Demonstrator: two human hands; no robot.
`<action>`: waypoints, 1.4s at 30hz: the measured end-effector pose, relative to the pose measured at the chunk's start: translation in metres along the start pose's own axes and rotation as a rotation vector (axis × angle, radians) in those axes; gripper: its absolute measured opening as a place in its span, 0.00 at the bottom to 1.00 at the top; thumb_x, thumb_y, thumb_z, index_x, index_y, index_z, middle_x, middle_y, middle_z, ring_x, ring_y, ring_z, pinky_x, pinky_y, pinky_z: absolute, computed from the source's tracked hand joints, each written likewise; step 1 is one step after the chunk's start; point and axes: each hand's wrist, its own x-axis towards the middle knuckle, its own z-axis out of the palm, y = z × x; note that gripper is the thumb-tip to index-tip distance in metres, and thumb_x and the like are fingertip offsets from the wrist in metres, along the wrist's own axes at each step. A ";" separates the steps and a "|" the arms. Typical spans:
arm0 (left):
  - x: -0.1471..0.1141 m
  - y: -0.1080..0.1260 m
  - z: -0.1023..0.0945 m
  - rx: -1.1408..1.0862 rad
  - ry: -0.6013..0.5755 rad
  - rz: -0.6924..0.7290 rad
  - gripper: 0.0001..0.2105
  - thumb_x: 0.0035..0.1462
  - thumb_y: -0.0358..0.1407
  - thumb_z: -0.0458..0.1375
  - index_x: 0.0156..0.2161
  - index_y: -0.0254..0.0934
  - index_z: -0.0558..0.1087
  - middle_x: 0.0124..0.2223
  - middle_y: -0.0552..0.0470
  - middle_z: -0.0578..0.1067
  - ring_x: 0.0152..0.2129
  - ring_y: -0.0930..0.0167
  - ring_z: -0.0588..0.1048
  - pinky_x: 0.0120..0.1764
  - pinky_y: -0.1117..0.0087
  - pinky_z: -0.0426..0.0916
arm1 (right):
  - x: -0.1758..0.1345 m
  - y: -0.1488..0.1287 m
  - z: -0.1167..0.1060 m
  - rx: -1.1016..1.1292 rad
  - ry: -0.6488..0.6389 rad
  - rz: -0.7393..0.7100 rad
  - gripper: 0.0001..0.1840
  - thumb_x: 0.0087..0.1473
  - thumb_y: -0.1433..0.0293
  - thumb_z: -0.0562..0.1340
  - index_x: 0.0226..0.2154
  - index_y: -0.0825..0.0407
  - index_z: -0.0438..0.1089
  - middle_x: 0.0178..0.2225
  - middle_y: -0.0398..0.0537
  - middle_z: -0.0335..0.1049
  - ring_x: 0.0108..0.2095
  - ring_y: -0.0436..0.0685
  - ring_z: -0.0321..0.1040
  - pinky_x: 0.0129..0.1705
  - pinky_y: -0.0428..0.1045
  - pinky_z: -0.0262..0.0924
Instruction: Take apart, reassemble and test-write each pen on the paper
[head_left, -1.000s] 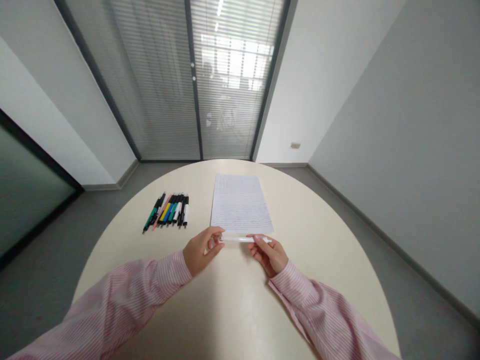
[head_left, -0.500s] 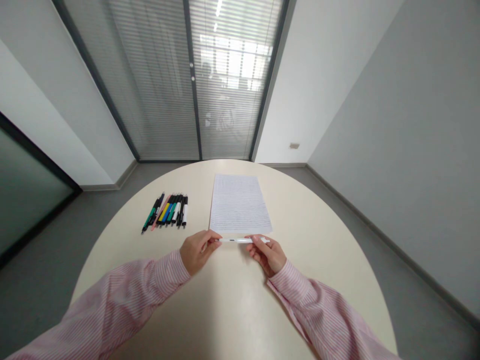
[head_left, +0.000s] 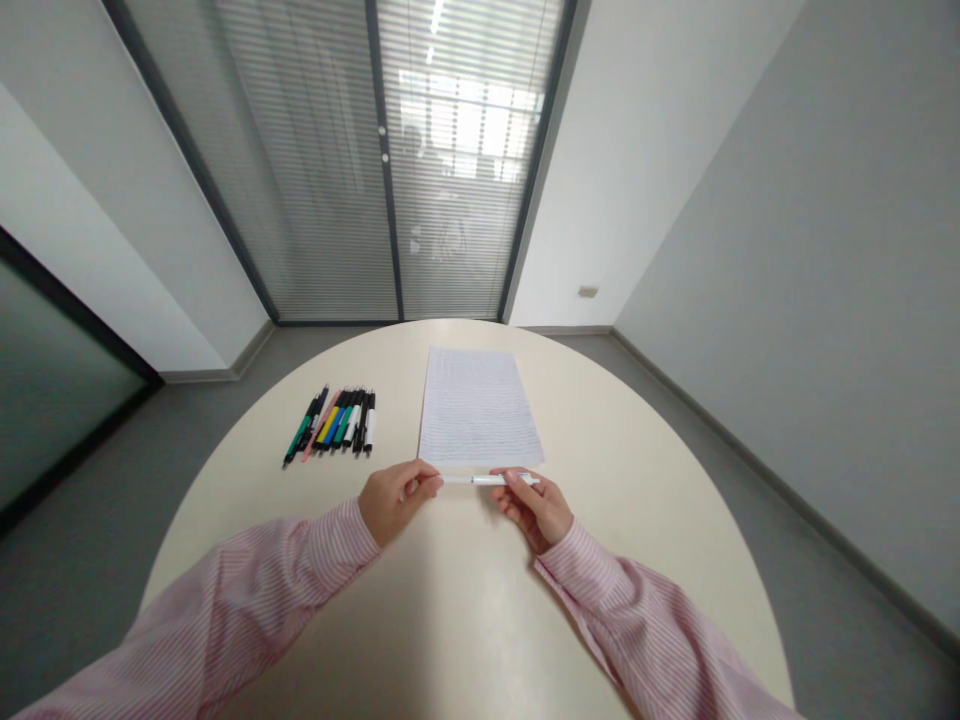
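A slim white pen (head_left: 484,480) lies level between my two hands, just in front of the paper's near edge. My left hand (head_left: 399,498) pinches its left end between thumb and fingers. Around its right end, my right hand (head_left: 536,508) is closed, thumb on top. A small dark mark shows near the middle of the pen. Beyond the hands lies a sheet of lined paper (head_left: 480,408), flat on the table; its finer markings are too small to read.
On the left of the round cream table (head_left: 600,430) several pens (head_left: 345,420) lie side by side, in black, green, yellow, blue, white and pink. Behind the table stands a glass partition (head_left: 322,180) with blinds. A socket plate (head_left: 588,292) is on the wall.
The dark mark on the pen looks slightly further right and thinner than before. Both hands keep nearly the same place and grip; the paper and the row of pens have not moved.
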 end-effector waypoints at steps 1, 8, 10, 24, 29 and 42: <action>0.000 0.000 0.000 -0.008 -0.025 -0.011 0.11 0.58 0.37 0.50 0.29 0.37 0.71 0.23 0.55 0.74 0.20 0.76 0.70 0.28 0.77 0.64 | 0.000 0.001 -0.001 -0.007 -0.006 -0.003 0.19 0.36 0.60 0.70 0.29 0.57 0.74 0.20 0.47 0.72 0.18 0.46 0.65 0.18 0.41 0.59; 0.002 0.001 0.003 -0.043 0.090 0.048 0.10 0.53 0.35 0.56 0.40 0.36 0.69 0.33 0.53 0.75 0.23 0.77 0.72 0.30 0.78 0.67 | 0.003 0.004 -0.005 0.006 -0.015 -0.013 0.19 0.37 0.60 0.70 0.30 0.57 0.74 0.21 0.48 0.73 0.19 0.47 0.65 0.19 0.41 0.59; 0.001 0.002 0.002 -0.022 0.095 0.050 0.06 0.53 0.35 0.55 0.37 0.36 0.70 0.30 0.55 0.75 0.22 0.77 0.72 0.31 0.78 0.68 | 0.003 0.004 -0.005 0.019 -0.015 -0.004 0.18 0.38 0.61 0.70 0.30 0.57 0.74 0.21 0.47 0.73 0.19 0.46 0.65 0.19 0.40 0.59; 0.003 -0.001 0.002 -0.047 0.095 0.042 0.07 0.53 0.36 0.56 0.35 0.35 0.73 0.30 0.53 0.76 0.23 0.76 0.72 0.29 0.78 0.68 | 0.003 0.003 -0.003 0.083 -0.005 0.010 0.18 0.37 0.62 0.71 0.30 0.58 0.74 0.21 0.47 0.73 0.18 0.45 0.66 0.19 0.37 0.60; 0.003 0.000 -0.002 -0.029 0.033 -0.018 0.12 0.56 0.38 0.52 0.28 0.36 0.74 0.22 0.56 0.75 0.20 0.76 0.72 0.27 0.78 0.67 | 0.003 0.004 -0.002 0.098 -0.008 0.005 0.18 0.36 0.62 0.71 0.29 0.58 0.74 0.20 0.47 0.73 0.18 0.45 0.66 0.19 0.37 0.60; 0.001 0.000 -0.003 -0.006 0.091 0.091 0.08 0.55 0.37 0.55 0.36 0.36 0.73 0.32 0.53 0.77 0.24 0.76 0.74 0.31 0.77 0.69 | 0.003 0.011 0.010 0.122 0.141 -0.116 0.15 0.33 0.67 0.71 0.26 0.57 0.72 0.17 0.41 0.69 0.16 0.44 0.62 0.16 0.38 0.55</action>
